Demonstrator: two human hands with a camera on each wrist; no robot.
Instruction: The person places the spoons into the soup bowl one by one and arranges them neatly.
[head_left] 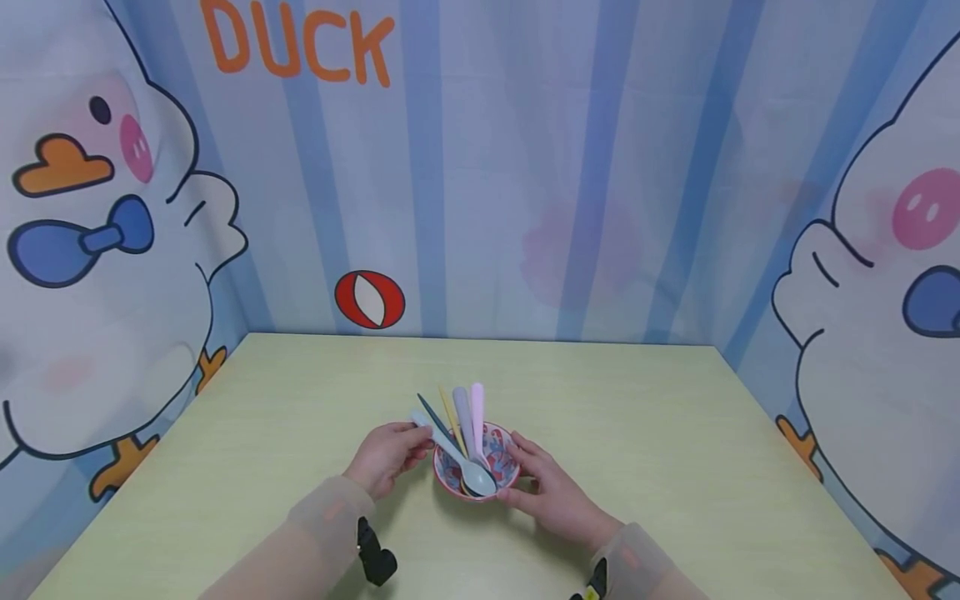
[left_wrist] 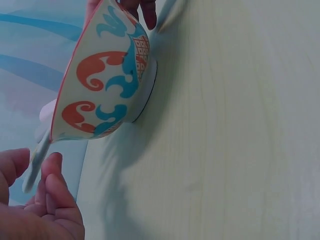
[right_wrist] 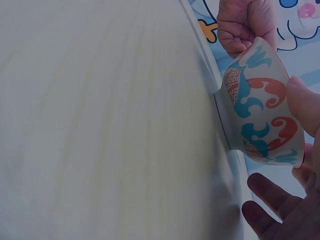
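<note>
A patterned bowl (head_left: 499,447) with a red rim appears to stand on the table. My left hand (head_left: 386,460) is at its left and pinches the handle end of a pale blue spoon (head_left: 478,478); the spoon's head lies in the bowl. In the left wrist view, thumb and fingertips hold that handle (left_wrist: 36,167). Around the bowl's right side, my right hand (head_left: 557,498) grips with thumb and fingers spread along the rim. Also leaning in the bowl are a pink handle (head_left: 477,408), a grey-purple handle (head_left: 462,417), a yellow stick (head_left: 450,415) and a dark teal one (head_left: 433,412); their lower ends are partly hidden.
The pale wood-grain table (head_left: 637,417) extends around the bowl on every side. A blue striped cloth (head_left: 495,167) with printed ducks forms the back and side walls. Dark wrist devices (head_left: 375,554) sit on both sleeves.
</note>
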